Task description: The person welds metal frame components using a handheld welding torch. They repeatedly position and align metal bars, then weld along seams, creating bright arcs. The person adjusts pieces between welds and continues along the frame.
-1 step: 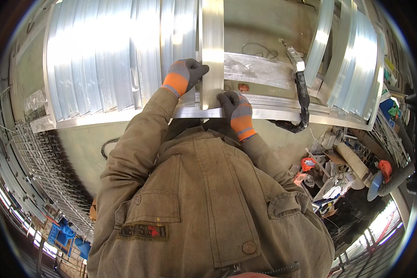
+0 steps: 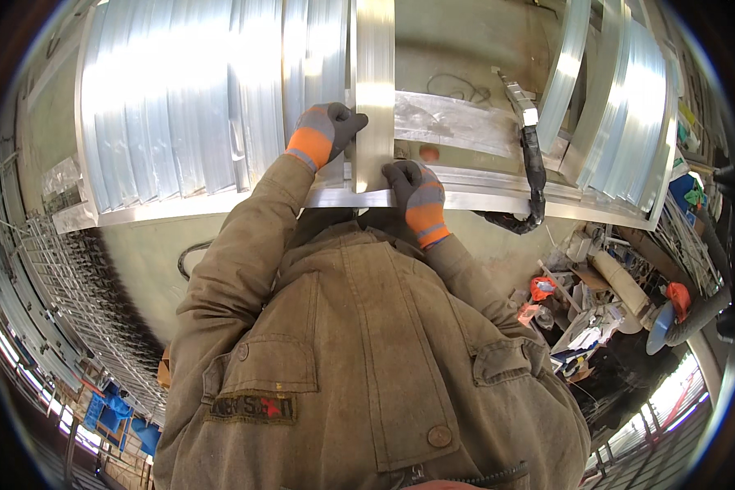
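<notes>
A long pale metal profile (image 2: 374, 122) stretches away from me, its near end over the front rail (image 2: 351, 198) of a metal frame. My left hand (image 2: 325, 135), in an orange and grey work glove with dark fingertips, is closed at the profile's left edge, thumb lying against it. At the near end, on the right edge, my right hand (image 2: 417, 200) in a matching glove has its fingers curled on the profile. Both hands seem to grip it; the undersides of the fingers are hidden. Left of it, several shiny metal slats (image 2: 171, 106) lie side by side.
More slats (image 2: 621, 106) lie at the frame's right. A black-wrapped cable or hose (image 2: 533, 163) with a metal tool end hangs across the front rail. Below right is a cluttered pile (image 2: 584, 318) of scraps and tubes. Racks of thin metal bars (image 2: 82, 302) stand at the left.
</notes>
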Tool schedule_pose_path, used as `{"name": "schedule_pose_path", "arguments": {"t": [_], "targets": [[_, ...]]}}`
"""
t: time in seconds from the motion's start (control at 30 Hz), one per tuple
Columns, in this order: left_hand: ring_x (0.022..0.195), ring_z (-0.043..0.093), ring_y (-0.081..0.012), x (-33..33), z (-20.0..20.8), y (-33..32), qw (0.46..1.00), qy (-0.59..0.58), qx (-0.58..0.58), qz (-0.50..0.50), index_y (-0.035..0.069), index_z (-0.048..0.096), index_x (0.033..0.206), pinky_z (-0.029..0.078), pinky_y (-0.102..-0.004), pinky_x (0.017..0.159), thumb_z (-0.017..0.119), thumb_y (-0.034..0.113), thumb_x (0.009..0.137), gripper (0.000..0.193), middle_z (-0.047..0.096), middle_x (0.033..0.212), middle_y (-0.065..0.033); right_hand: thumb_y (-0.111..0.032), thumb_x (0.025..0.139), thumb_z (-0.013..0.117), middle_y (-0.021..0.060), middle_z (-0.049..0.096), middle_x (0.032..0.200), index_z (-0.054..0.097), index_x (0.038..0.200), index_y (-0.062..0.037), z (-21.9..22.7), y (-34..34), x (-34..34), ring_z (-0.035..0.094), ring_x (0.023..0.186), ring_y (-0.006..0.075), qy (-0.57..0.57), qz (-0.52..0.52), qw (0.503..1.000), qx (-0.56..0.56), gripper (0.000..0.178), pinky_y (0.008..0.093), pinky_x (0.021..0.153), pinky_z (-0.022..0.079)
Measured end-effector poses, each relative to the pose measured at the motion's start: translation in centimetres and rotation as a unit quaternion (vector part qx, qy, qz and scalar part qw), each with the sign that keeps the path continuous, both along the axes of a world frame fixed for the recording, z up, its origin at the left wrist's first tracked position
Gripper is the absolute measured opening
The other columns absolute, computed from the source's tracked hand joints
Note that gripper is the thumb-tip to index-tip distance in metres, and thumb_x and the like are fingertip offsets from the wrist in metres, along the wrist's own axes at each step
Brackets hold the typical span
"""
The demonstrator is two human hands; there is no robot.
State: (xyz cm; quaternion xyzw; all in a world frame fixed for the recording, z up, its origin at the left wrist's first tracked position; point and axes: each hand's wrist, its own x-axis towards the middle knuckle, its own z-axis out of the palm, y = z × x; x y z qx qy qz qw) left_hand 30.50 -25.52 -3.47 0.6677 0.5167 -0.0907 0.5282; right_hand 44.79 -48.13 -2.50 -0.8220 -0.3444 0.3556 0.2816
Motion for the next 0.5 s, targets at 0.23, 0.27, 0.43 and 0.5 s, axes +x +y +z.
{"name": "schedule_pose_path", "arguments": {"t": [0.23, 0.27, 0.43, 0.5], "targets": [[0.100, 0.081, -0.0330, 0.7, 0.1, 0.6, 0.997, 0.079, -0.021, -0.002, 0.009, 0.086, 0.125, 0.063, -0.0460, 0.096, 0.076, 0.054, 0.099, 0.053, 0.086, 0.105, -0.0141, -0.054, 0.106, 0.074, 0.0136, 0.083, 0.102, 0.086, 0.106, -0.0136, -1.0, 1.3, -0.5, 0.077, 0.098, 0.0383, -0.091, 0.048, 0.993, -0.065, 0.042, 0.0477, 0.086, 0.058], [0.101, 0.081, -0.0333, 0.9, 0.2, 0.6, 0.996, 0.092, -0.019, -0.003, 0.010, 0.087, 0.126, 0.063, -0.0464, 0.096, 0.076, 0.053, 0.099, 0.052, 0.086, 0.106, -0.0140, -0.055, 0.106, 0.074, 0.0135, 0.083, 0.102, 0.087, 0.106, -0.0144, -1.2, 1.5, -0.6, 0.077, 0.100, 0.0388, -0.090, 0.049, 0.991, -0.084, 0.043, 0.0488, 0.087, 0.058], [0.109, 0.081, -0.0356, 1.9, 1.2, 0.8, 0.989, 0.143, 0.011, -0.022, 0.014, 0.088, 0.126, 0.063, -0.0480, 0.099, 0.078, 0.051, 0.100, 0.046, 0.087, 0.111, -0.0144, -0.058, 0.107, 0.071, 0.0134, 0.084, 0.104, 0.087, 0.107, -0.0168, -1.8, 2.1, -0.6, 0.078, 0.104, 0.0403, -0.093, 0.055, 0.987, -0.116, 0.044, 0.0512, 0.091, 0.059], [0.111, 0.081, -0.0370, 2.2, 1.6, 1.0, 0.987, 0.158, 0.016, -0.031, 0.014, 0.088, 0.124, 0.063, -0.0488, 0.100, 0.078, 0.050, 0.100, 0.045, 0.087, 0.113, -0.0149, -0.057, 0.107, 0.071, 0.0137, 0.084, 0.105, 0.087, 0.107, -0.0166, -1.8, 2.0, -0.6, 0.078, 0.103, 0.0405, -0.095, 0.062, 0.986, -0.119, 0.044, 0.0513, 0.091, 0.059]]}}
